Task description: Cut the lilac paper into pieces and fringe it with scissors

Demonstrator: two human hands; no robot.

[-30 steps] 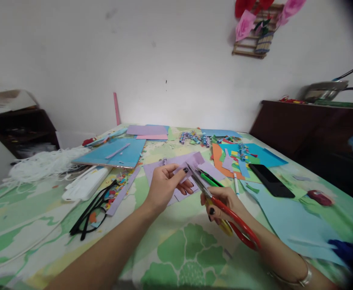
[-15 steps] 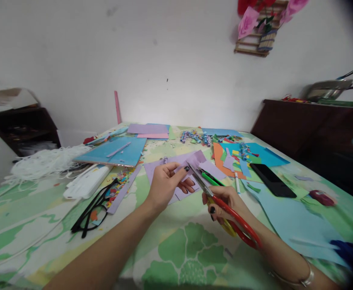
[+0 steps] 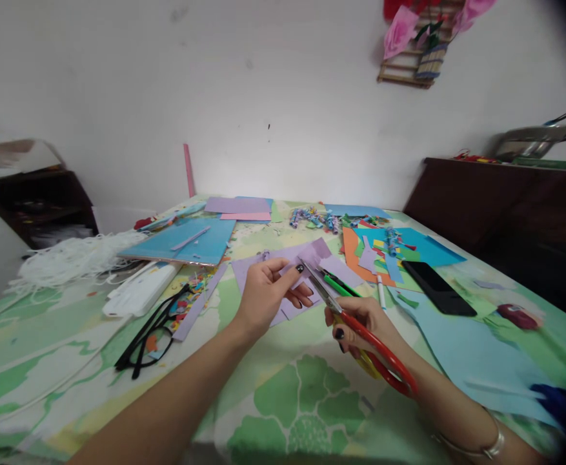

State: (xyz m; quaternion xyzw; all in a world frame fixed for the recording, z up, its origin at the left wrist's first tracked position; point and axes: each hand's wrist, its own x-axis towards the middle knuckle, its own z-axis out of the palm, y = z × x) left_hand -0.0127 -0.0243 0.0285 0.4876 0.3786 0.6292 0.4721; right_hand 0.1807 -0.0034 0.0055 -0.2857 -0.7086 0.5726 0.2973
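Red-handled metal scissors (image 3: 367, 334): clamped in right hand's grip (image 3: 375, 318), blades (image 3: 319, 285) pointing far-left to the paper.
Small purple paper (image 3: 292, 263): pinched in left hand's grip (image 3: 262, 294), apparently for steadiness, above the worktop (image 3: 244, 381).

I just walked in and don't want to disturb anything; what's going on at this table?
A person's right hand holds red-handled scissors, tips close to purple paper pinched in the left hand. Whether the blades are cutting is hard to tell. A phone lies off to the right, and black glasses to the left.
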